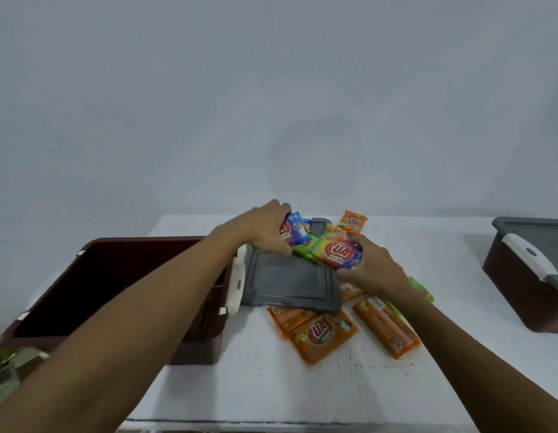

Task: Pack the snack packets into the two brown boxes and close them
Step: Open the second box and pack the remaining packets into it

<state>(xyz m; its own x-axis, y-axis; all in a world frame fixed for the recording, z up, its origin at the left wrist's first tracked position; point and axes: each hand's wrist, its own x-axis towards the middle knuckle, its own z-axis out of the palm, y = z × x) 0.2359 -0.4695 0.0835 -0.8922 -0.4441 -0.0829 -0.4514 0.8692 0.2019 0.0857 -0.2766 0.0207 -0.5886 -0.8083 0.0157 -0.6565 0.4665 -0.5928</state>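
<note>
An open brown box (93, 254) stands at the left of the white table, and its inside looks dark. Its grey lid (290, 282) lies flat beside it, to the right. My left hand (265, 229) grips a blue-purple snack packet (298, 228) above the lid's far edge. My right hand (373, 270) grips a yellow-pink packet (337, 253) over green ones. Several orange packets (321, 334) lie in front of and to the right of the lid. A second brown box (521, 276) sits at the far right under a grey lid.
The white table (271, 385) ends at a front edge near the bottom of the view. A plain wall rises behind the table. Green leafy material (2, 364) shows at the lower left. One orange packet (354, 220) lies near the table's back edge.
</note>
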